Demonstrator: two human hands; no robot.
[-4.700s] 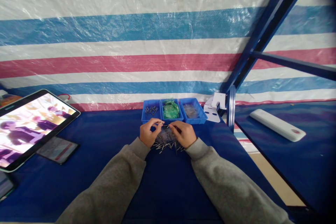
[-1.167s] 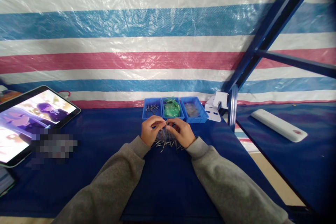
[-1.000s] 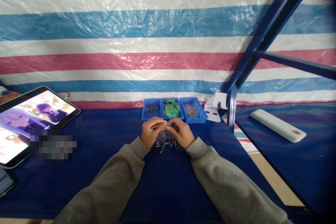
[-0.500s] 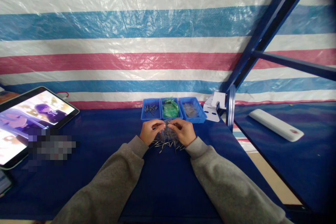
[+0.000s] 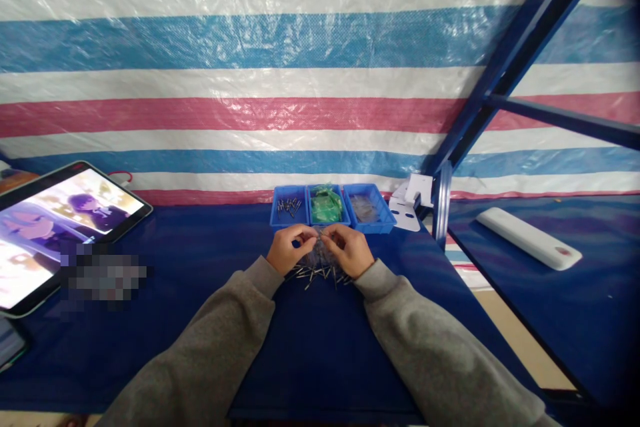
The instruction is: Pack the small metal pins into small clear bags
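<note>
My left hand [image 5: 289, 250] and my right hand [image 5: 351, 252] meet at the middle of the blue table, thumbs and forefingers pinched. Between the fingertips is a clear plastic bag [image 5: 319, 256], its top edge pinched from both sides. Loose slim metal pieces, like drill or driver bits [image 5: 310, 273], lie in a pile beneath and around the bag. Whether any piece is inside the bag I cannot tell. Just beyond my hands stand three blue bins: the left bin [image 5: 275, 213] has more metal pieces, the middle bin [image 5: 310, 221] a green plastic bag [image 5: 327, 205], and the right bin [image 5: 386, 219] flat clear bags [image 5: 364, 209].
A tablet [image 5: 70, 227] playing a cartoon leans at the left, with a phone [image 5: 10, 343] at the edge. White cut-out card [image 5: 407, 213] lies right of the bins beside a blue metal frame [image 5: 500, 73]. A long white case [image 5: 527, 238] rests on the right-hand table.
The camera view has shifted slightly. My hands keep their pinch on the clear bag, with the left fingers curled a little differently; nothing else has visibly moved.
</note>
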